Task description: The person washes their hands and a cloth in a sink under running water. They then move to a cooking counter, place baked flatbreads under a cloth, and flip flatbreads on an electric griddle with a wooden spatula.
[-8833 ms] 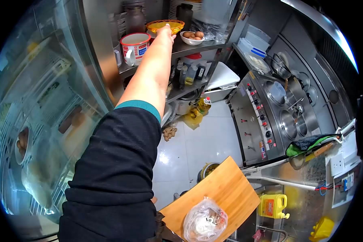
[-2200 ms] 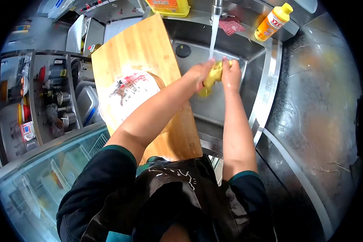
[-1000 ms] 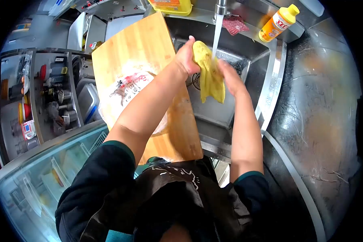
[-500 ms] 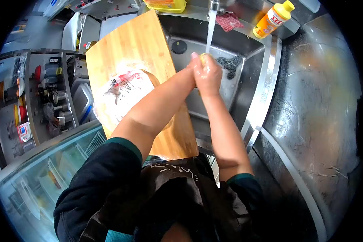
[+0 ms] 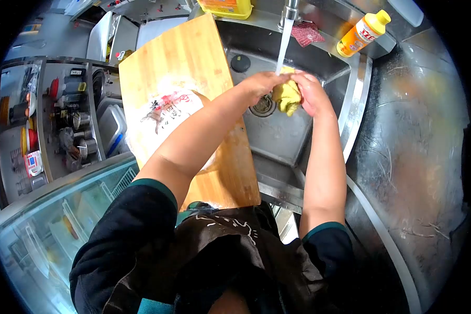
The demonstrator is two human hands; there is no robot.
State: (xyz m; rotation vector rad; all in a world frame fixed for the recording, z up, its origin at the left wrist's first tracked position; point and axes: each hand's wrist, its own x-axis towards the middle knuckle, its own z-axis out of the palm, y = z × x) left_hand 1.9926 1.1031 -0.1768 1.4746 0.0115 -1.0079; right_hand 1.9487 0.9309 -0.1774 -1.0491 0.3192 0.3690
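A crumpled yellow cloth (image 5: 288, 98) hangs between my hands over the sink (image 5: 277, 137), under the water running from the tap (image 5: 291, 11). My left hand (image 5: 262, 85) grips its upper left edge. On the other side, my right hand (image 5: 312, 93) has hold of its upper right part, the thumb and fingers bent round it. The stream lands at the top of the cloth, close to the fingertips. Part of the fingers of both hands is hidden by the cloth and by each other.
A wooden cutting board (image 5: 178, 49) bridges the sink's left side, with a printed white bag (image 5: 162, 118) on it. A yellow-capped bottle (image 5: 362, 34), a red mesh cloth (image 5: 307, 34) and a yellow tub (image 5: 230, 7) stand along the back ledge. Below the cloth is a drain (image 5: 262, 107).
My hands were clasped together with the cloth squeezed between them. Now they have come apart sideways, and the cloth hangs loosened between them. The view has shifted slightly.
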